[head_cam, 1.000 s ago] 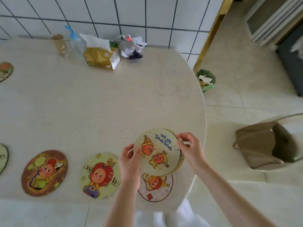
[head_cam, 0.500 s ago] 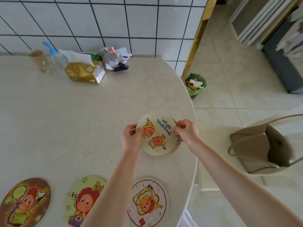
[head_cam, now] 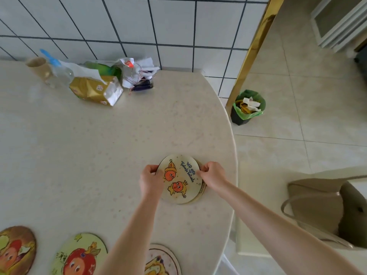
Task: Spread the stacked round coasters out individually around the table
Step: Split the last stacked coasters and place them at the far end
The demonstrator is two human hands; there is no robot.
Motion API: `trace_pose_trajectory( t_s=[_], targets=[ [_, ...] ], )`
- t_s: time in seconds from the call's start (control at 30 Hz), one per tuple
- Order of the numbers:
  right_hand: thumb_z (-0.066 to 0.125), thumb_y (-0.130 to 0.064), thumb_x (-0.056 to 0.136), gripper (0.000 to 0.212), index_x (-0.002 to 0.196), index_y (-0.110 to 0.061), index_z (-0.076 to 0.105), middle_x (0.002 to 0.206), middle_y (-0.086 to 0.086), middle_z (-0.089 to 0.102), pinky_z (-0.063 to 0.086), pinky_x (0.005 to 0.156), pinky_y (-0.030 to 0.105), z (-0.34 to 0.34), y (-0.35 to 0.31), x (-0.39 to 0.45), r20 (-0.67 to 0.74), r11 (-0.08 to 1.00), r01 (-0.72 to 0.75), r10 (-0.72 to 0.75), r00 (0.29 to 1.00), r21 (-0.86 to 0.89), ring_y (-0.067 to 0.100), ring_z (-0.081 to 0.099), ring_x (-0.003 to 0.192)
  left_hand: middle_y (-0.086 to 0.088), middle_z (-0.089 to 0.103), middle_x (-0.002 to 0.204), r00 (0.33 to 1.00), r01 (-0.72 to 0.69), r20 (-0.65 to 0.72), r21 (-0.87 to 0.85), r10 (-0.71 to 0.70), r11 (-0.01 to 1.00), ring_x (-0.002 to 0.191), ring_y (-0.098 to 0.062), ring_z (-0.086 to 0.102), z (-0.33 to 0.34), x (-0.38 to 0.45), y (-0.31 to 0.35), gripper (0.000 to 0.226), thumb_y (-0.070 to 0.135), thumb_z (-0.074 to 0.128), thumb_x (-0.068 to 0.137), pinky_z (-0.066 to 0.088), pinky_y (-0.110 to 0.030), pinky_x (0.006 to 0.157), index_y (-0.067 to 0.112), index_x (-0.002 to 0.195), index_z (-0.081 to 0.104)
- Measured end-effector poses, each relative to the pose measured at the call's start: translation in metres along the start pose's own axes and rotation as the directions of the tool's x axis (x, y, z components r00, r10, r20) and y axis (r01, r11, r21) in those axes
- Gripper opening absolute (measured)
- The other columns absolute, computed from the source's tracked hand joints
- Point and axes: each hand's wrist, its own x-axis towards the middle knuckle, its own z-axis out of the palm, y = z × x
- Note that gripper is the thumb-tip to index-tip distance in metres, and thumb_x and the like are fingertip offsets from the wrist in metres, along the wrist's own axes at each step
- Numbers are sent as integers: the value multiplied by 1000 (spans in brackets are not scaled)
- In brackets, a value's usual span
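Observation:
A small stack of round coasters [head_cam: 181, 179] rests low over the cream table [head_cam: 99, 145] near its right edge. The top one shows two orange cartoon figures and blue lettering; another coaster's rim peeks out beneath on the right. My left hand [head_cam: 151, 179] grips the stack's left rim and my right hand [head_cam: 212, 175] pinches its right rim. Three single coasters lie along the near edge: a brown one [head_cam: 15, 251], a yellow-green one [head_cam: 79, 257] and a pale one [head_cam: 162, 261], partly hidden by my left arm.
At the back by the tiled wall stand a paper cup [head_cam: 38, 66], a clear bottle [head_cam: 59, 70], a gold tissue pack [head_cam: 95, 88] and a crumpled bag [head_cam: 137, 74]. On the floor to the right are a green-lined bin [head_cam: 248, 108] and a beige handbag [head_cam: 327, 213].
Both hands have carried the coaster stack away from me, farther along the right side of the table and lower toward its surface. The laid coasters have slid toward the bottom of the view.

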Motion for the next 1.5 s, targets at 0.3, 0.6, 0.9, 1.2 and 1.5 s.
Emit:
trace_pose_trajectory(
  t_s=[0.3,0.6,0.9,1.2,1.5],
  targets=[
    [67,-23,83,15,77,-26,53,76,-14,61,42,60,19,-20,15,2,-2,983,136,-136,991,121,14,60,78,7,68,86,990,-134,62,58,130,989,82,-9,62,-9,-9,13,6,14,58,87,44,-22,62,20,87,61],
    [66,-18,87,13,88,-24,54,98,3,71,63,72,42,-81,-42,42,40,884,127,-162,986,450,19,71,87,-4,71,92,982,-33,178,-200,69,979,84,-20,70,-2,30,81,9,11,58,87,58,-36,65,17,92,61],
    [68,-15,83,15,83,-28,61,92,0,72,62,69,36,-115,-94,136,-123,911,182,-146,982,370,18,71,83,-6,66,99,991,-23,130,-157,44,987,89,-26,67,53,91,133,11,7,60,83,60,-35,57,16,87,58],
    [59,-5,85,25,92,-29,64,89,-8,67,60,81,42,-98,-88,200,-42,981,143,-139,989,131,17,67,90,-10,67,93,994,-56,101,54,50,997,85,-29,68,70,117,115,12,4,57,83,59,-44,76,15,86,60],
    [53,-2,82,36,98,-32,65,94,-12,64,56,84,35,-89,-85,203,-102,987,156,-153,983,30,14,62,94,-4,65,96,949,-315,132,349,287,882,88,-18,57,65,101,97,19,7,60,85,38,-21,65,8,104,64]
  ],
)
